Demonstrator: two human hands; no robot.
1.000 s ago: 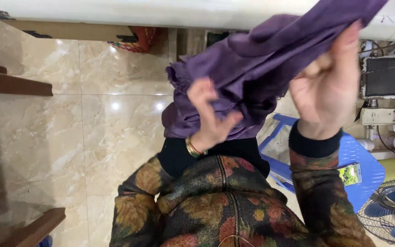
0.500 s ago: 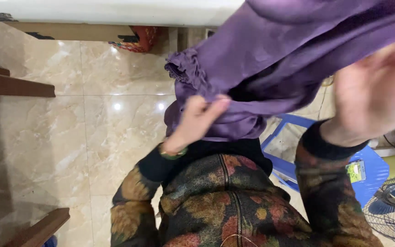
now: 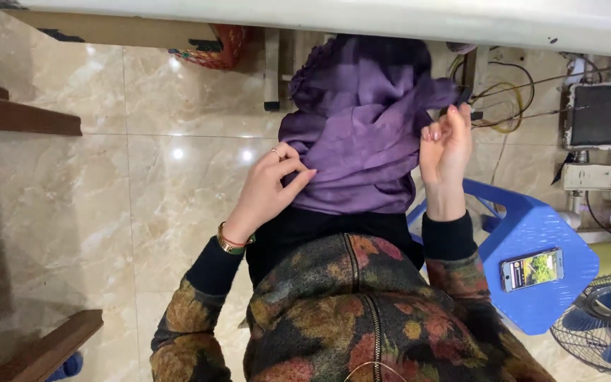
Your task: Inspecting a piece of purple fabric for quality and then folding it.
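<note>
A purple cloth (image 3: pixel 362 134) with a ruffled edge hangs down from the white table edge (image 3: pixel 362 18) onto my lap. My left hand (image 3: pixel 270 185), with a ring and a bracelet at the wrist, pinches the cloth's left side. My right hand (image 3: pixel 447 152) is raised at the cloth's right edge and grips it between thumb and fingers. Both arms wear a dark floral jacket with black cuffs.
A blue plastic stool (image 3: pixel 539 247) stands to my right with a phone (image 3: pixel 532 269) on it. A fan (image 3: pixel 606 325) sits at bottom right. Cables and a small dark screen (image 3: pixel 597 113) are at upper right. Wooden pieces (image 3: pixel 22 117) lie at left on the marble floor.
The cloth has come down from in front of the camera onto my lap. Both hands have lowered; my right hand now sits at the cloth's right edge.
</note>
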